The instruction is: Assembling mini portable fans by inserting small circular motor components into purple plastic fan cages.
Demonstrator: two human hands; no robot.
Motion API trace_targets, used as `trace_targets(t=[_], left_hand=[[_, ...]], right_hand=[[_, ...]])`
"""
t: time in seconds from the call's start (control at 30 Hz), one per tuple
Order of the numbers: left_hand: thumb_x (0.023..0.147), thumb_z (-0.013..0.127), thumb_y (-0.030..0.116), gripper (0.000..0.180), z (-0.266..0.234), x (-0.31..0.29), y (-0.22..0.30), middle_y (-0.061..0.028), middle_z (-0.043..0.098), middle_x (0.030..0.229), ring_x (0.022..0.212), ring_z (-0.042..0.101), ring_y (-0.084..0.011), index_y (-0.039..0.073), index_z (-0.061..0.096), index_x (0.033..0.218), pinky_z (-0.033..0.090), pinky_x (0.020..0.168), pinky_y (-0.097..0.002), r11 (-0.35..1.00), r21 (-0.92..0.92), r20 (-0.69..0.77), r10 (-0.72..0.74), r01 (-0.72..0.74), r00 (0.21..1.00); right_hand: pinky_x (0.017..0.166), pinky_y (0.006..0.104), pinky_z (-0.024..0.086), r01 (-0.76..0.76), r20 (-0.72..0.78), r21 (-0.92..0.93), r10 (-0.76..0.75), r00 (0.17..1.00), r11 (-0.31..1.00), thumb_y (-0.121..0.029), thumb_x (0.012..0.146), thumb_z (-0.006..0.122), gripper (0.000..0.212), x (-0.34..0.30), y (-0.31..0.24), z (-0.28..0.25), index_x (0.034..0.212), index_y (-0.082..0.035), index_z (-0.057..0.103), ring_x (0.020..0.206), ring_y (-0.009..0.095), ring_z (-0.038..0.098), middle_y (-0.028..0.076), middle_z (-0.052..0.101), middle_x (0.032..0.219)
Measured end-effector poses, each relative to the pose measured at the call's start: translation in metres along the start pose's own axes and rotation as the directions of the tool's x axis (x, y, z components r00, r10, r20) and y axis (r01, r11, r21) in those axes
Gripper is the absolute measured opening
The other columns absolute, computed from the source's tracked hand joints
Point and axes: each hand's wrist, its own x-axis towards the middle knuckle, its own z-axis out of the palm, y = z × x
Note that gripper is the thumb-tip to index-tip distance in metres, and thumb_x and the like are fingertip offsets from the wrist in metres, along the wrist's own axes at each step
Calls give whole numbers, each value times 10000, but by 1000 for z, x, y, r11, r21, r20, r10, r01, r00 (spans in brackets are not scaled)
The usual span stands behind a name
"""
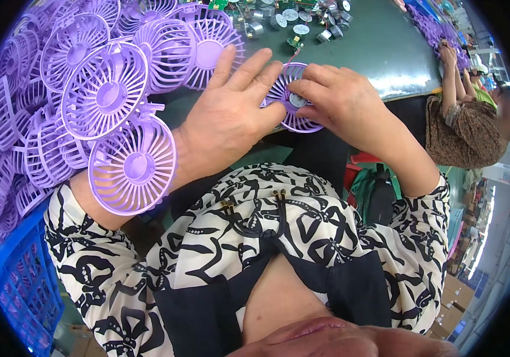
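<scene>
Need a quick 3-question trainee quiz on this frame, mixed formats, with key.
1. True or false: a big heap of purple fan covers lies on the person's left.

2. Multiple choice: what is scattered along the far part of the green table?
A) Scissors
B) Small round metal parts
C) Drinking cups

3. Short answer: which single thing are the left hand and the right hand both touching?

Key:
1. True.
2. B.
3. One purple fan cover, the one between the hands.
</scene>
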Motion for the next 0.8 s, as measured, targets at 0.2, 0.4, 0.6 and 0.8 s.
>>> trace_targets(t=[0.2, 0.4, 0.6, 0.8], left_hand=[[782, 640, 142, 123, 0, 2, 0, -161, 529, 1379, 1366, 424, -339, 127, 621, 903, 237, 1144, -589, 1000, -22, -19, -3, 2, 1000], [782, 644, 153, 126, 2, 2, -1, -164, 527, 1383, 1366, 424, -338, 137, 625, 906, 235, 1140, -588, 1000, -15, -13, 5, -5, 1000], [778, 653, 160, 137, 0, 2, 0, -162, 534, 1377, 1365, 424, -345, 138, 627, 911, 242, 1136, -588, 1000, 8, -23, -2, 2, 1000], [694, 784, 167, 482, -1, 1, 1, -152, 484, 1425, 1400, 361, -381, 152, 631, 1150, 236, 1114, -620, 996, -12, -113, -85, 84, 990]], right_hand=[[688, 435, 499, -151, 71, 181, 141, 988, 972, -175, 824, 704, 218, -2, 0, 4, 900, -38, 553, 833, 333, 626, 131, 613, 836], [683, 441, 496, -125, 58, 143, 117, 991, 982, -178, 832, 691, 217, -2, 1, 4, 926, -49, 544, 829, 326, 632, 120, 614, 823], [760, 402, 515, -135, 20, 17, 135, 991, 991, -323, 791, 734, 453, -15, -14, -6, 1164, -89, 627, 925, 324, 630, 109, 616, 1155], [890, 422, 513, -220, -128, -56, 212, 969, 974, -129, 668, 810, 593, -66, 5, 23, 1233, -86, 632, 1067, 318, 616, 115, 607, 1265]])
